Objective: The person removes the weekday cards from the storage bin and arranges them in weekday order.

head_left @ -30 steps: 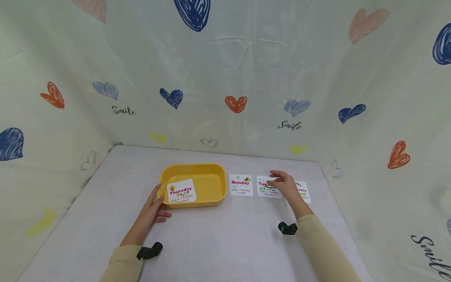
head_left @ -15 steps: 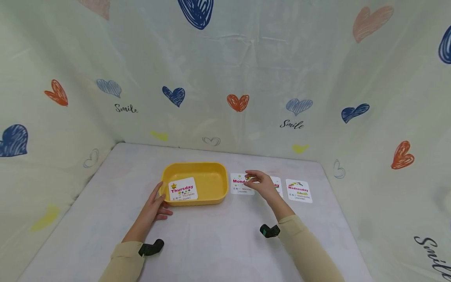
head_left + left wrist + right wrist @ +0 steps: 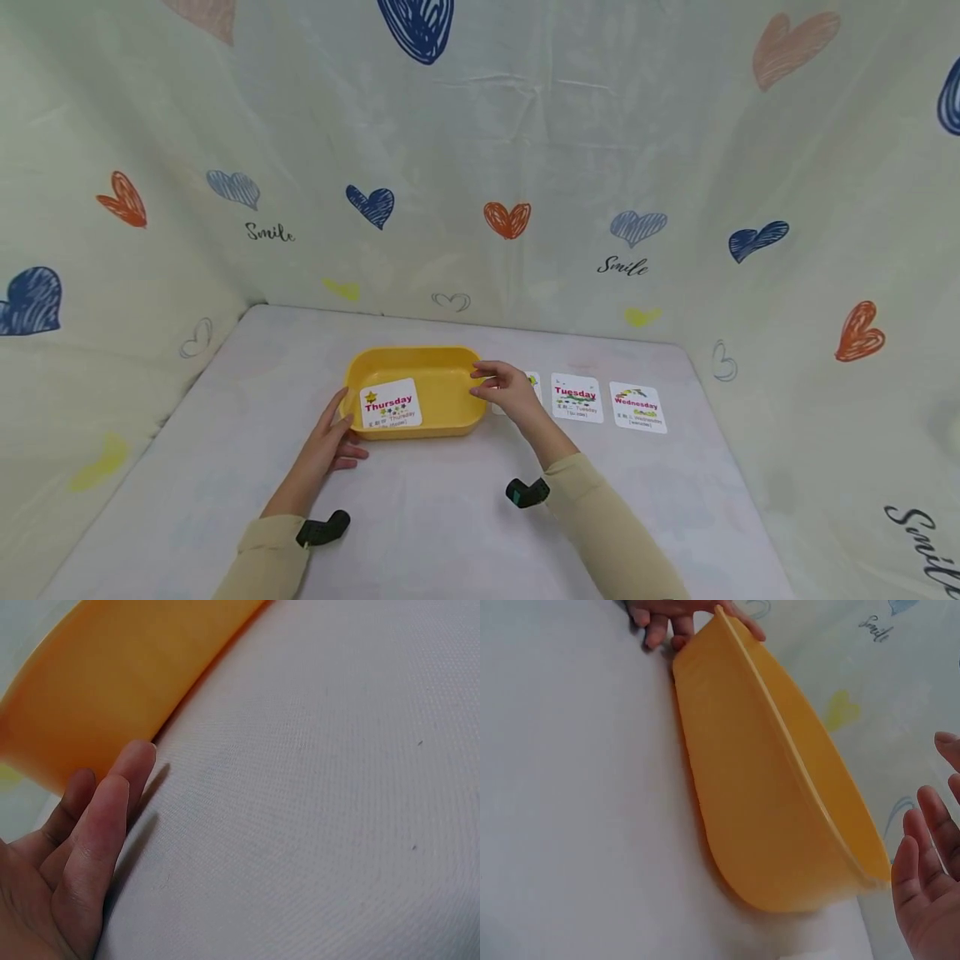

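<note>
A yellow tray (image 3: 450, 392) stands on the white table with a "Thursday" card (image 3: 392, 403) in its left part. My left hand (image 3: 321, 446) touches the tray's left end, its fingers fairly straight against the outside and rim. In the left wrist view, that hand's loose fingers (image 3: 101, 825) lie beside the tray wall (image 3: 120, 682). My right hand (image 3: 510, 392) hovers by the tray's right end, fingers slightly bent and holding nothing. It covers most of the "Monday" card (image 3: 535, 385). A "Tuesday" card (image 3: 577, 398) and a "Wednesday" card (image 3: 637, 407) lie further right in a row.
The white tabletop (image 3: 450, 517) reaches back to a hanging cloth (image 3: 540, 133) printed with hearts and "Smile". This cloth also encloses the left and right sides. Small dark cameras (image 3: 527, 493) are worn at both wrists.
My right hand has moved left from above the Tuesday card, across Monday, to the tray's right end. The Tuesday and Wednesday cards are now uncovered. The left hand stays at the tray.
</note>
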`<action>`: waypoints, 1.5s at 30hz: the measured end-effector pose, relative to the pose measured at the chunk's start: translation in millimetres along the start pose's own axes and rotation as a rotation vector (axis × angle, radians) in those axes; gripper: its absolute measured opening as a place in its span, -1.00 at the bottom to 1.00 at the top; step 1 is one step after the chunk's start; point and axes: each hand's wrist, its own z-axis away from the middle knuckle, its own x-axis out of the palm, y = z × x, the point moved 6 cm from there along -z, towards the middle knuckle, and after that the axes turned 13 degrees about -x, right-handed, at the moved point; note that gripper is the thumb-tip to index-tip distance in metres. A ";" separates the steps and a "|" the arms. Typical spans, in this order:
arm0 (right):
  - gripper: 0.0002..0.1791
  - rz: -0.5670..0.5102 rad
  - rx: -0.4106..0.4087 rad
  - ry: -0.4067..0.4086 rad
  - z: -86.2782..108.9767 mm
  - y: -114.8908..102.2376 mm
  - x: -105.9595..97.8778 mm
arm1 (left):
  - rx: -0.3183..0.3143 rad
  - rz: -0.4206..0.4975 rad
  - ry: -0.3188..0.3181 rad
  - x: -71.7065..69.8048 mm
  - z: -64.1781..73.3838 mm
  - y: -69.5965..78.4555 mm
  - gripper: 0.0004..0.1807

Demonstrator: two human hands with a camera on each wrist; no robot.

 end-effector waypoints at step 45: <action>-0.43 0.122 0.217 -0.290 -42.3 26.7 95.8 | -0.005 0.015 -0.021 -0.9 -0.7 -0.8 -0.33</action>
